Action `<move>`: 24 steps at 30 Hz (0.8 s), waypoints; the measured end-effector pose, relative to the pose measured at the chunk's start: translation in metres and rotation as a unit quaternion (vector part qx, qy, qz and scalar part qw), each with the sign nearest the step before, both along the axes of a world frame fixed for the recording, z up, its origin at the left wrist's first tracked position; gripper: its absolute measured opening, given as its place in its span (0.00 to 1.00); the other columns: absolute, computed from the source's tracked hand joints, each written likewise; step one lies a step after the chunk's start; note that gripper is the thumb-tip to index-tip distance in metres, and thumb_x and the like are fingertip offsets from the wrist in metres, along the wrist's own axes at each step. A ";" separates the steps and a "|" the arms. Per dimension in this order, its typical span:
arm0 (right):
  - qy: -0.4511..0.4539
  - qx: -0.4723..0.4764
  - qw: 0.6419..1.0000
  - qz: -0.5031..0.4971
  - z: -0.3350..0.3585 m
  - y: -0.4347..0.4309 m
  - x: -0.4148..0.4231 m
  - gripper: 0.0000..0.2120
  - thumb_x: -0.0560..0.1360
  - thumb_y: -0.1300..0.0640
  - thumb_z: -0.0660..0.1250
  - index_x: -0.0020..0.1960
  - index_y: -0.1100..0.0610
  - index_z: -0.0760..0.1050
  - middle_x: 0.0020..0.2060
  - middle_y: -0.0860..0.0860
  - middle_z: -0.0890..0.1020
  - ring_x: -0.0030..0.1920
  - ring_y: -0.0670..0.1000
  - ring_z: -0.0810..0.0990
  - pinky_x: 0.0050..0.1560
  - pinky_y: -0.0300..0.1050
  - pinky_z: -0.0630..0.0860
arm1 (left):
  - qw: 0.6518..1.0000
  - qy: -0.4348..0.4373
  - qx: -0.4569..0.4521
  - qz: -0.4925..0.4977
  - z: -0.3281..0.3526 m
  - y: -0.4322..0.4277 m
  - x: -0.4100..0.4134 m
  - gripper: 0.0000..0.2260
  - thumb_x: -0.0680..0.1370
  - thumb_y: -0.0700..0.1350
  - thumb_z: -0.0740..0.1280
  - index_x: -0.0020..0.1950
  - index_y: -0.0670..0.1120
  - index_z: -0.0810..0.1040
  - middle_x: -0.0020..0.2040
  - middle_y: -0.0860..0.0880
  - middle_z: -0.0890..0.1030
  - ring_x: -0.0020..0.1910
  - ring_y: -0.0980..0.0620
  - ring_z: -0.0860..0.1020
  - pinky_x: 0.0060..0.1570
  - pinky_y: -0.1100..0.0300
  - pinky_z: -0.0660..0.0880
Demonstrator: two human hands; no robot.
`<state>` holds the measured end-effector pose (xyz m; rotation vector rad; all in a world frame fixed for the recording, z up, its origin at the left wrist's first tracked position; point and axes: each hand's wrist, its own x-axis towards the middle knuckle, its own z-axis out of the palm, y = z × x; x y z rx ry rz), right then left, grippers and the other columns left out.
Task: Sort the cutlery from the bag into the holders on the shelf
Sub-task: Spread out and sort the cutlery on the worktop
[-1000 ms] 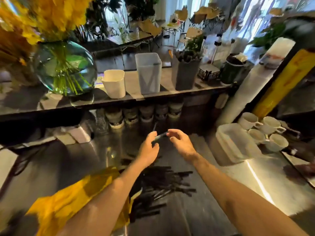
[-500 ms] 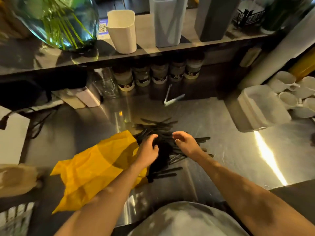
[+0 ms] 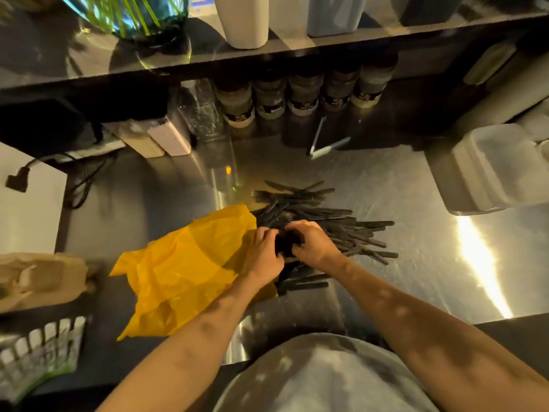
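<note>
The left hand (image 3: 264, 251) and right hand (image 3: 313, 245), side by side, are gripping black plastic cutlery (image 3: 326, 224) heaped beside the crumpled yellow plastic bag (image 3: 190, 269); the white shelf holder (image 3: 243, 22) is hiding its contents.

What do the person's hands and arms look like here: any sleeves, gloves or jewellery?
The left hand and right hand are bare, with no gloves. I can make out no ring, watch or wristband, though the picture is slightly blurred. Both forearms are uncovered to the frame edge, with no sleeve in view, and patches of light dapple them. A grey top covers the torso.
</note>
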<state>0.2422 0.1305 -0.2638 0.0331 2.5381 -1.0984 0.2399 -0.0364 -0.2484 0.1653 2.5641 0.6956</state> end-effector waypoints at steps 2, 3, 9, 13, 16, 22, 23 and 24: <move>0.048 0.034 0.996 0.068 -0.003 -0.012 -0.008 0.26 0.68 0.54 0.71 0.66 0.50 0.75 0.59 0.48 0.80 0.62 0.52 0.77 0.68 0.50 0.72 | 0.999 0.013 -0.037 0.003 -0.002 -0.005 0.001 0.24 0.75 0.42 0.72 0.69 0.48 0.70 0.69 0.47 0.67 0.69 0.45 0.64 0.70 0.54 0.65; 0.062 0.055 0.992 0.096 -0.005 -0.016 -0.010 0.28 0.68 0.52 0.72 0.68 0.51 0.74 0.63 0.49 0.78 0.65 0.54 0.75 0.71 0.52 0.69 | 0.998 0.019 -0.055 0.002 -0.003 -0.006 0.001 0.25 0.74 0.43 0.73 0.69 0.48 0.69 0.70 0.47 0.66 0.70 0.45 0.63 0.70 0.53 0.65; 0.016 0.140 0.972 0.187 -0.007 -0.032 -0.025 0.46 0.70 0.43 0.74 0.81 0.50 0.57 0.82 0.52 0.56 0.81 0.57 0.51 0.80 0.59 0.54 | 0.994 0.035 -0.099 -0.007 -0.008 -0.017 0.002 0.32 0.73 0.44 0.75 0.74 0.46 0.64 0.73 0.45 0.62 0.71 0.44 0.62 0.71 0.54 0.63; -0.003 0.179 0.953 0.245 -0.009 -0.043 -0.038 0.50 0.72 0.43 0.73 0.83 0.51 0.47 0.83 0.50 0.47 0.82 0.55 0.42 0.80 0.58 0.42 | 0.994 0.028 -0.110 0.001 -0.011 -0.025 -0.003 0.34 0.74 0.45 0.75 0.76 0.45 0.62 0.74 0.43 0.62 0.71 0.43 0.63 0.70 0.55 0.62; 0.006 0.199 0.940 0.276 -0.010 -0.045 -0.045 0.49 0.73 0.41 0.72 0.83 0.51 0.48 0.83 0.51 0.48 0.82 0.55 0.45 0.80 0.57 0.45 | 0.994 0.009 -0.104 0.007 -0.016 -0.029 -0.007 0.36 0.76 0.46 0.73 0.79 0.45 0.59 0.76 0.42 0.61 0.72 0.42 0.63 0.71 0.55 0.62; 0.008 0.203 0.941 0.271 -0.006 -0.028 -0.050 0.41 0.77 0.52 0.71 0.82 0.47 0.51 0.82 0.49 0.53 0.81 0.57 0.49 0.79 0.64 0.53 | 0.995 0.028 -0.093 -0.017 -0.022 -0.031 -0.008 0.38 0.75 0.49 0.75 0.79 0.46 0.59 0.79 0.43 0.59 0.77 0.43 0.60 0.75 0.54 0.58; 0.009 0.205 0.943 0.262 -0.006 -0.022 -0.049 0.40 0.77 0.54 0.70 0.82 0.46 0.52 0.82 0.49 0.53 0.81 0.57 0.49 0.79 0.65 0.53 | 0.996 0.032 -0.085 -0.020 -0.023 -0.030 -0.007 0.39 0.74 0.49 0.76 0.79 0.46 0.59 0.79 0.44 0.59 0.78 0.44 0.59 0.76 0.54 0.57; 0.004 0.205 0.946 0.250 -0.007 -0.016 -0.046 0.40 0.77 0.55 0.70 0.82 0.45 0.52 0.82 0.49 0.53 0.81 0.57 0.49 0.79 0.66 0.53 | 0.996 0.033 -0.078 -0.023 -0.024 -0.030 -0.007 0.40 0.73 0.48 0.77 0.79 0.46 0.59 0.79 0.45 0.59 0.78 0.44 0.59 0.77 0.53 0.56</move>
